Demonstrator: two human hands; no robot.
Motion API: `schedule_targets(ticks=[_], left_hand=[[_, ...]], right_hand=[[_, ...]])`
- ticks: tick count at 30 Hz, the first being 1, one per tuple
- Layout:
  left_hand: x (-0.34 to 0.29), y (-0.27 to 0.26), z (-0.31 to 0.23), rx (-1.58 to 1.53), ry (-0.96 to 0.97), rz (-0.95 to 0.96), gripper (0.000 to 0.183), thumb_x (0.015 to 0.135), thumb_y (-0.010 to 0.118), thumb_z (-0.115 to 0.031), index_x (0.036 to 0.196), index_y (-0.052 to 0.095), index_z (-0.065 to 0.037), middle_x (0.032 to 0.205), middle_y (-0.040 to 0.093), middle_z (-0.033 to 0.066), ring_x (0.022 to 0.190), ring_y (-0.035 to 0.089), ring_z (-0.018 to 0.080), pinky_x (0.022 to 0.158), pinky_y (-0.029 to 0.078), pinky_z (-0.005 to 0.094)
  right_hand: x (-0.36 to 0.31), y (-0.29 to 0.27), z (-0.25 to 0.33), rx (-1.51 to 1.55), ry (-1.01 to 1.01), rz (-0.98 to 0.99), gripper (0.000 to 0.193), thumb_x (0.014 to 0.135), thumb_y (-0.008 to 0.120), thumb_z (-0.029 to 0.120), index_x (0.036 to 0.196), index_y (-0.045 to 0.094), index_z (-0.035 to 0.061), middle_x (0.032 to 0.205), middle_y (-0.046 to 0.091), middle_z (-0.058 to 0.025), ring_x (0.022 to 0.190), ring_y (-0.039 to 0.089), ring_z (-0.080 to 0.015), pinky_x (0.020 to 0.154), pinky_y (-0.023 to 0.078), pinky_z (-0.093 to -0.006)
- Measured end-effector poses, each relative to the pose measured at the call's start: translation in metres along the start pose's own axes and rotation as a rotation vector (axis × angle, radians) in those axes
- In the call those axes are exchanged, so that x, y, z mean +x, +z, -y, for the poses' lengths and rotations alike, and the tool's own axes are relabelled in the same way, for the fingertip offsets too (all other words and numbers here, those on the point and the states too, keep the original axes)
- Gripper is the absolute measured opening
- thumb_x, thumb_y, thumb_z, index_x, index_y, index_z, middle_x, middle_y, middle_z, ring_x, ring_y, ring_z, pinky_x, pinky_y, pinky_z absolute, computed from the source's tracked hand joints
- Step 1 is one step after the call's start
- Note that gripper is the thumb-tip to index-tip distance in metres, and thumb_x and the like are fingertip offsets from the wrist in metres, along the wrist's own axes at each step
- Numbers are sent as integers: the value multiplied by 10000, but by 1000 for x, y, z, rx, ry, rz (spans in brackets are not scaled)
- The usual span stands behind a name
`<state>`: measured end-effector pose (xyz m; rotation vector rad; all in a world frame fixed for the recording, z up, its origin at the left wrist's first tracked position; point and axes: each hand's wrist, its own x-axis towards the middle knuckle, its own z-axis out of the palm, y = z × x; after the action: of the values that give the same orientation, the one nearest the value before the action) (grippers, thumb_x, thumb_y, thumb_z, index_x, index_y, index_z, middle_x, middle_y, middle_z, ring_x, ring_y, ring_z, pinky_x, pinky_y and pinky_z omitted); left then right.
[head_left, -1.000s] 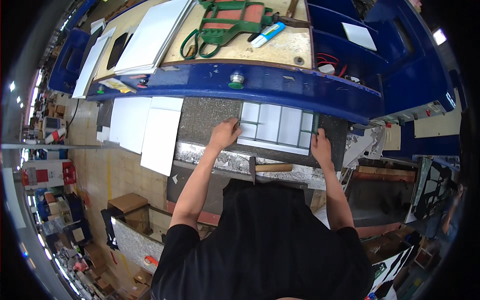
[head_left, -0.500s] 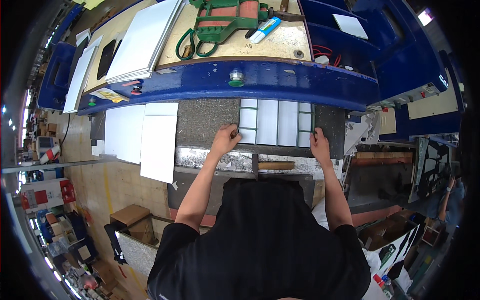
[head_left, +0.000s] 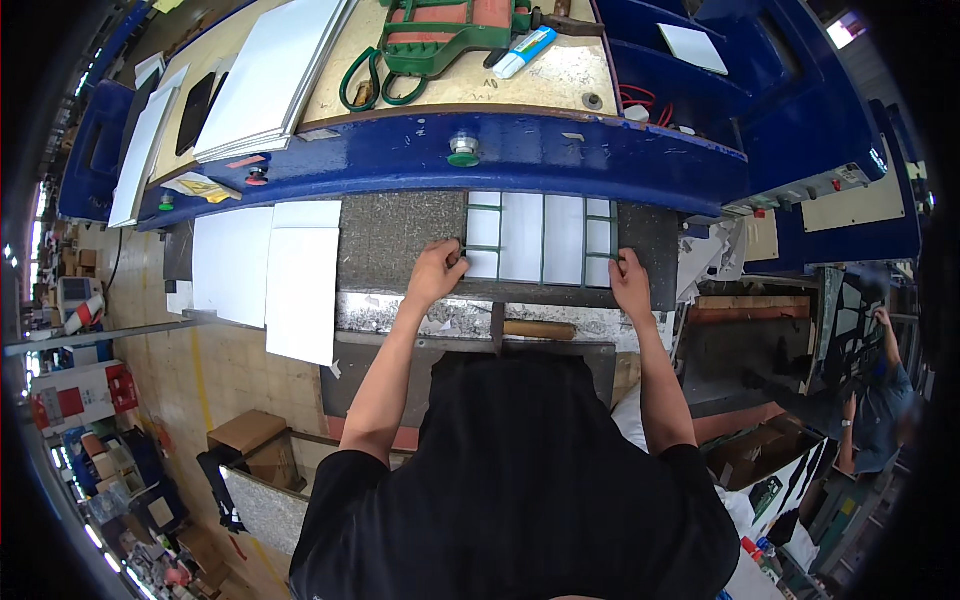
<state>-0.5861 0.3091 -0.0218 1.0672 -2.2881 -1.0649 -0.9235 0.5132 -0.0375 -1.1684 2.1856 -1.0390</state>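
Note:
A rectangular frame with thin dark green bars [head_left: 543, 240] lies flat on the dark, worn bed in front of me. White shows between its bars. At its left edge is my left hand [head_left: 437, 272], fingers curled against the side. My right hand [head_left: 629, 285] grips the opposite edge near the lower corner, fingers bent. Just below the frame, a hammer with a wooden handle [head_left: 540, 330] rests on the metal strip. White sheets [head_left: 303, 290] lie on the bed left of my left hand, one overhanging the front edge.
A blue beam [head_left: 380, 160] with a green button [head_left: 463, 150] crosses behind the bed. On the shelf above are stacked white sheets [head_left: 265, 80], green-handled scissors [head_left: 375, 90], a green tool [head_left: 440, 45] and a blue-white tube [head_left: 525, 52]. Another person [head_left: 885, 410] works at far right.
The whole view has shifted slightly left and up. Both hands stay at the frame's two sides. At far right, the other person's arm has come up toward a dark panel.

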Motion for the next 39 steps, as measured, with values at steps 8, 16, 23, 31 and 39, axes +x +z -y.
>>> schedule_targets(ticks=[8, 16, 23, 31, 39], left_hand=[[6, -3, -9, 71, -120, 69, 206, 792, 688, -165, 817, 556, -8, 758, 583, 144, 736, 574, 309, 661, 468, 398], [-32, -4, -17, 123, 180, -28, 426, 749, 783, -137, 1156, 658, -129, 1162, 599, 149, 1054, 567, 341, 899, 481, 428], [-41, 24, -4, 237, 182, -133, 218, 756, 767, -93, 963, 701, -68, 1140, 605, 164, 1033, 572, 353, 876, 491, 419], [-39, 27, -12, 192, 147, -130, 199, 751, 770, -93, 925, 686, -47, 999, 589, 152, 967, 566, 349, 825, 485, 429], [-42, 30, -9, 180, 171, -190, 146, 757, 763, -92, 871, 686, -43, 942, 567, 129, 907, 558, 332, 760, 477, 428]], right_hand=[[7, -4, 2, -49, -1, 33, 221, 912, 595, 133, 1084, 528, 11, 631, 568, -168, 558, 587, -303, 541, 425, -390], [7, -4, -1, -62, 97, 46, 265, 908, 618, 171, 1105, 523, 23, 623, 572, -144, 556, 587, -294, 553, 437, -375], [6, -3, -9, 68, 53, 52, 256, 922, 614, 168, 1105, 512, 22, 637, 586, -118, 531, 530, -170, 537, 412, -333], [3, -1, -10, 80, 56, 25, 250, 920, 625, 160, 1096, 518, 19, 632, 568, -106, 537, 491, -139, 531, 397, -312], [3, 5, -15, 123, 55, -2, 217, 916, 633, 146, 1053, 538, 8, 609, 532, -91, 535, 446, -111, 517, 374, -302]])
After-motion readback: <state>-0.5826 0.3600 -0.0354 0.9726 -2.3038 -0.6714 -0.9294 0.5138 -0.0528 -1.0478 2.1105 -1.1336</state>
